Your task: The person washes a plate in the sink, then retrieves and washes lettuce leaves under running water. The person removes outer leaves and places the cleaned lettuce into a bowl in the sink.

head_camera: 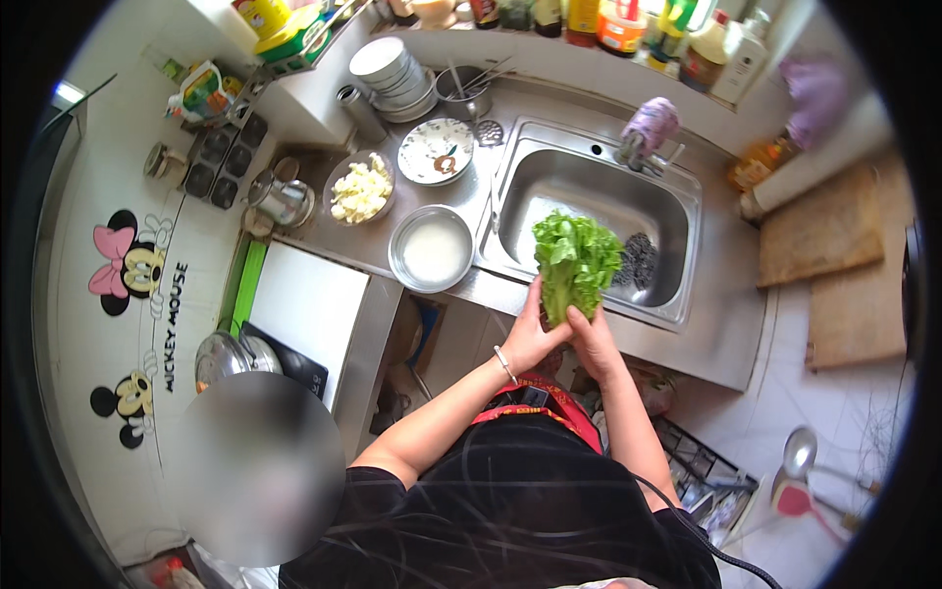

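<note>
My left hand (pixel 531 333) and my right hand (pixel 593 340) together hold a head of green leaf lettuce (pixel 575 258) by its lower part, over the front rim of the steel sink (pixel 559 169). The leaves point away from me into the basin. A dark mesh scouring pad or strainer (pixel 639 261) lies in the basin, to the right of the lettuce. The faucet (pixel 647 140) behind has a purple patterned cloth around it. Left of the sink stand a metal bowl of whitish liquid (pixel 432 249), a bowl of pale yellow-white pieces (pixel 362 188) and a patterned plate (pixel 436 151).
Stacked bowls (pixel 384 70), a steel cup with utensils (pixel 464 92) and a glass jug (pixel 281 197) stand at the back left. Wooden cutting boards (pixel 820 228) lean at the right. Bottles line the sill. A lidded pot (pixel 228 361) is at the left.
</note>
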A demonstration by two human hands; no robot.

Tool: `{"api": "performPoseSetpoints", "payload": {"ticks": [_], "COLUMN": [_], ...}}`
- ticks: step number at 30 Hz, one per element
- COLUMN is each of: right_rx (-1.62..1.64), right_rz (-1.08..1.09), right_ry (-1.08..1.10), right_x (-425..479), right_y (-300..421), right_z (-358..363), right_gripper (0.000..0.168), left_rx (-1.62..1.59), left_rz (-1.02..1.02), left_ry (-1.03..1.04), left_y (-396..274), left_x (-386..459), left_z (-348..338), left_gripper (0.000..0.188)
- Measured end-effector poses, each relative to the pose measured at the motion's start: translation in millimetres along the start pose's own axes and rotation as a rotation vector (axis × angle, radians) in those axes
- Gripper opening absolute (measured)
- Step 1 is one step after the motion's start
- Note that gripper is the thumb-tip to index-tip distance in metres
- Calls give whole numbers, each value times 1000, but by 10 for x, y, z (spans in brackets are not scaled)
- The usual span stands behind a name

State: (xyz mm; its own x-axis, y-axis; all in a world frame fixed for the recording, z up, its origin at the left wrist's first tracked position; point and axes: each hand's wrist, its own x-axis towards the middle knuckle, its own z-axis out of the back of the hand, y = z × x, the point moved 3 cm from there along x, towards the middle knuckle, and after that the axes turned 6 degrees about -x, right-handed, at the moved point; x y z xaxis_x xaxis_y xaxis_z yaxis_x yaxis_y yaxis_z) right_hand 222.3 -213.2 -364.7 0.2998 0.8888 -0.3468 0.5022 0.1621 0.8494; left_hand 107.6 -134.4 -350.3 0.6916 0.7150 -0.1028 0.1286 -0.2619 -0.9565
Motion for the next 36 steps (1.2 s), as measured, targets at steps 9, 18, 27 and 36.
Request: {"api": "performPoseSetpoints", "payload": {"ticks": [9,18,27,36], "right_rx": [154,101,-128,-211], "right_rz": [-157,-312,-398,-436], "right_ry": [150,54,-28,-45], "right_x": [272,59,-275,-246], "right_y": [34,13,102,79], "right_z": [482,530,492,349], "right_gripper": [64,64,65,66], "left_rx": [-262,-427,61,29], "left_rz": [453,41,806,798], "left_ry": [-894,-1770,-1674,-1784], "left_y": [1166,2845,3578,3885], "left_x": [-1558,-1853,-1668,-1796], "left_z": [1621,3259,4175,4521], "left_gripper": [35,30,40,40]}}
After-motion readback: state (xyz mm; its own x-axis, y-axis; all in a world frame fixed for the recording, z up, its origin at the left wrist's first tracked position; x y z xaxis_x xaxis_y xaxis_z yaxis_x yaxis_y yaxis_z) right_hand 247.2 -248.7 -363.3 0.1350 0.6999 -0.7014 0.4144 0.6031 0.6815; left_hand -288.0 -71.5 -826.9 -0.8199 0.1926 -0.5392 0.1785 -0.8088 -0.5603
